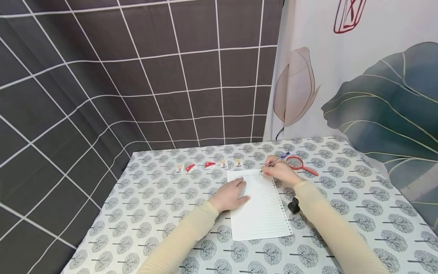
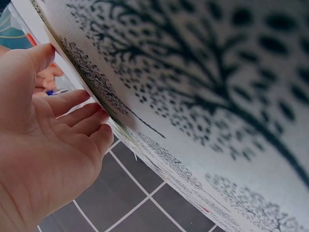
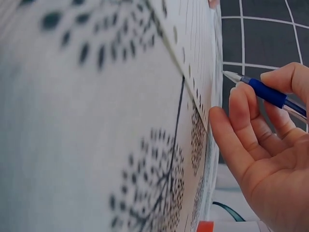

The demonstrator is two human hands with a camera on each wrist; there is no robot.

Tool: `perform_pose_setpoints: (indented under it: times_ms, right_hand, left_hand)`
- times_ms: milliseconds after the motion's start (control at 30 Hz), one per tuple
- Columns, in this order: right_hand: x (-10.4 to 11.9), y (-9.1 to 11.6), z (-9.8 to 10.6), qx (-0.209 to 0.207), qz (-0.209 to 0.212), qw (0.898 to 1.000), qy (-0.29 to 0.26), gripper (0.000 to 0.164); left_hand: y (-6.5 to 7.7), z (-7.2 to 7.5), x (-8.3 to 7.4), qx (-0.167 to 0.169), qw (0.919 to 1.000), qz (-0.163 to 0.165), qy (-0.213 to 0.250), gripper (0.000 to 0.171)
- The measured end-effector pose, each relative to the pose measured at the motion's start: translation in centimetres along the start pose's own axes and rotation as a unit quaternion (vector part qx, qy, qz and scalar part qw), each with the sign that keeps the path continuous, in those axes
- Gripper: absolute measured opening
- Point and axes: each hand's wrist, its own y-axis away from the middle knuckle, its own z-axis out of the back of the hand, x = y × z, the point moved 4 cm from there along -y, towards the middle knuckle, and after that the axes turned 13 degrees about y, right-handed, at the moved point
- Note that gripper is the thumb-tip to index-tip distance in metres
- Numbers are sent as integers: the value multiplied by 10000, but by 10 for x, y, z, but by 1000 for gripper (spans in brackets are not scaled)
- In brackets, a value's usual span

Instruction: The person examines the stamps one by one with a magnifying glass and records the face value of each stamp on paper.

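Observation:
A lined sheet of paper [image 1: 261,217] with punched holes down its right edge lies on the table, with faint writing along its top lines. My left hand [image 1: 230,195] rests on the paper's upper left, fingers extended; the left wrist view shows its fingertips [image 2: 100,116] at the sheet's edge. At the top right of the sheet, my right hand [image 1: 282,172] pinches a blue ballpoint pen [image 3: 267,93] between thumb and fingers. The pen's metal tip points down at the upper lines, and its blue top end slants up and to the right.
A red magnifying glass [image 1: 309,171] lies just right of my right hand. Several small cards, including a red-and-white card [image 1: 210,164] and a pale yellow card [image 1: 238,163], lie in a row behind the paper. A small black object [image 1: 293,206] sits beside the right sleeve.

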Motion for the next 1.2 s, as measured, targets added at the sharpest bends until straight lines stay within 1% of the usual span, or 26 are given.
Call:
perform_pose_setpoints:
  times_ms: [167, 467, 667, 833, 1067, 1200]
  right_hand:
    - [3, -1, -2, 64, 59, 10000, -13, 15]
    - [1, -4, -3, -21, 60, 10000, 24, 15]
    - [0, -4, -3, -65, -20, 10000, -6, 15]
    - [-1, -5, -5, 7, -58, 9999, 86, 15]
    - [0, -5, -6, 119, -126, 9998, 100, 16]
    - [2, -4, -6, 131, -125, 9997, 154, 16]
  left_hand:
    - [-1, 0, 0, -33, 10000, -34, -73, 66]
    - [-1, 1, 0, -23, 9999, -52, -97, 67]
    - [-2, 0, 0, -18, 9999, -35, -111, 66]
    - [0, -1, 0, -8, 10000, 30, -3, 67]
    - [0, -1, 0, -31, 10000, -33, -72, 67]
    - [0, -1, 0, -28, 10000, -9, -79, 66]
